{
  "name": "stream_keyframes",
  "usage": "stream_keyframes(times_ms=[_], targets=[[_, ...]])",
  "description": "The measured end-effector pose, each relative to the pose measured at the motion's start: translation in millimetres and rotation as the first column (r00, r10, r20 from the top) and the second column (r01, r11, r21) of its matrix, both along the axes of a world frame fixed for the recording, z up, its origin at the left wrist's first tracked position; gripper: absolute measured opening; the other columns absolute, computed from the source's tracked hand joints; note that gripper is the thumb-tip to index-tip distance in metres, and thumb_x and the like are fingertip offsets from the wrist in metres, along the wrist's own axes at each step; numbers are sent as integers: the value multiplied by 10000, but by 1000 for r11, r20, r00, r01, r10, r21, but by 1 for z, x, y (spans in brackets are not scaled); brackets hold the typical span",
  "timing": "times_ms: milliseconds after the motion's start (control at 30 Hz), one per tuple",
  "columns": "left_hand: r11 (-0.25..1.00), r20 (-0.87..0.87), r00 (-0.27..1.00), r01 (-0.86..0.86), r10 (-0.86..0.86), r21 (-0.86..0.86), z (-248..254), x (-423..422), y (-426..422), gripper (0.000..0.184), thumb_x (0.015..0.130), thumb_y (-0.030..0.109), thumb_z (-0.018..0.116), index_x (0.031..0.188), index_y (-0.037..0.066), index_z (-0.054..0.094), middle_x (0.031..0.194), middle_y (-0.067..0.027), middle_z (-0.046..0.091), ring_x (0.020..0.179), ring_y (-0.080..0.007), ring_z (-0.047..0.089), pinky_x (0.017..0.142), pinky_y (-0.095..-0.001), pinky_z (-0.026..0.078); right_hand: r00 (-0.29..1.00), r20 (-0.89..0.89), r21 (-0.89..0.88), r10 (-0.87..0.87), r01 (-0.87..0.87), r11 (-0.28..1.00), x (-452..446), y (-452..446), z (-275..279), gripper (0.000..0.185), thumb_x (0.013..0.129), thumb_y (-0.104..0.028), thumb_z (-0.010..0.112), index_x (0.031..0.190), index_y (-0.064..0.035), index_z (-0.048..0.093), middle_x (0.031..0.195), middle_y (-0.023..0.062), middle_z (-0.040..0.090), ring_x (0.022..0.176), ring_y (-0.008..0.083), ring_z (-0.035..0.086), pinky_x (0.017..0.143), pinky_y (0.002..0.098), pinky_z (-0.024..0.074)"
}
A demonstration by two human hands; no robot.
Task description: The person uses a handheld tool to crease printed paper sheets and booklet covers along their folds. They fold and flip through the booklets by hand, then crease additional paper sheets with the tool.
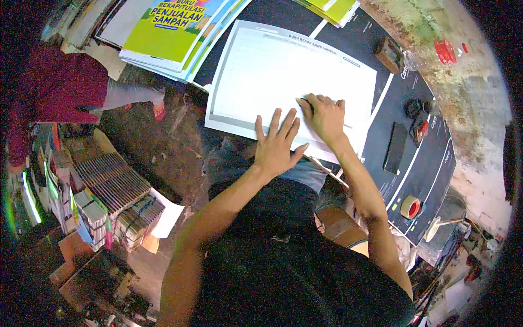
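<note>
A large white printed sheet [256, 71], headed "BUKU BESAR BANK SAMPAH", lies on the black table in front of me. My left hand [275, 147] rests on its near edge, fingers spread out flat and nothing held. Farther up and to the right, my right hand [325, 117] bears on the sheet with curled fingers. Something small and dark shows between its thumb and fingers, too hidden to name. The sheet's right near corner is partly covered by my right wrist.
Booklets with green and yellow covers [163, 32] are piled at the table's far left; more booklets [329, 8] lie at the far edge. On the right are a tape roll [410, 207], a dark phone-like slab [395, 147] and a plastic bottle [417, 60]. Bundled stacks [111, 174] stand left.
</note>
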State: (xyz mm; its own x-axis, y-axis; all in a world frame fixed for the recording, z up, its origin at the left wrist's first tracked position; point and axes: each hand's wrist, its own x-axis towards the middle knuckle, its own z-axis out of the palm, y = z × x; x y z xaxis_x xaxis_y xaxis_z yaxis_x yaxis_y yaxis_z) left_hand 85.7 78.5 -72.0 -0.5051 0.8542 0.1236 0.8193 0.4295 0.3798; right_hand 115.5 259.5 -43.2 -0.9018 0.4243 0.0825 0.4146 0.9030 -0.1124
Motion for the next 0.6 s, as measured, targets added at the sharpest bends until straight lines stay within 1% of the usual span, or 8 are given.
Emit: stream_keyframes(times_ms=[100,200,300,400,500,600], targets=[[1000,-9,1000,-1,1,-4,0,0,0,714,966,594,479,1453,72,514,1647,-86,270,1533,-364,149,1142,-740,42,1000,7,-59,14,-14,998,0,1,1,301,975,-447,588,930,-183,725,789,39,705,771,224,686,709,490,405],[1000,-10,1000,1,-1,26,0,0,-1,702,967,583,487,1447,72,521,1642,-89,282,1528,-367,161,1141,-741,48,999,-30,-76,18,-20,997,2,-4,-1,300,973,-449,594,941,-184,730,801,50,699,769,237,683,700,493,408],[1000,12,1000,1,-1,1,6,-1,0,696,964,577,496,1440,72,528,1634,-90,297,1520,-371,179,1145,-735,57,997,-12,-125,-71,69,990,-1,-5,0,298,972,-446,600,953,-180,734,824,64,698,778,248,676,716,493,407],[1000,9,1000,-1,1,9,5,-1,-1,693,960,575,503,1435,71,532,1631,-90,303,1515,-370,189,1149,-728,65,998,-50,8,-45,45,999,-2,-2,1,301,969,-445,604,955,-176,736,845,62,703,815,247,673,766,493,400],[1000,5,1000,-10,10,6,7,0,-1,674,971,567,485,1441,87,529,1639,-70,284,1518,-343,190,1160,-708,73,993,-90,-14,81,-82,997,-1,6,3,295,961,-447,612,955,-180,738,850,48,704,840,232,667,818,491,385],[1000,14,1000,-5,5,6,5,0,0,696,959,576,506,1432,67,534,1640,-85,283,1519,-364,185,1155,-722,58,979,-104,-8,177,-179,984,-1,16,-1,293,954,-457,614,954,-192,739,895,25,704,890,215,661,838,490,375]])
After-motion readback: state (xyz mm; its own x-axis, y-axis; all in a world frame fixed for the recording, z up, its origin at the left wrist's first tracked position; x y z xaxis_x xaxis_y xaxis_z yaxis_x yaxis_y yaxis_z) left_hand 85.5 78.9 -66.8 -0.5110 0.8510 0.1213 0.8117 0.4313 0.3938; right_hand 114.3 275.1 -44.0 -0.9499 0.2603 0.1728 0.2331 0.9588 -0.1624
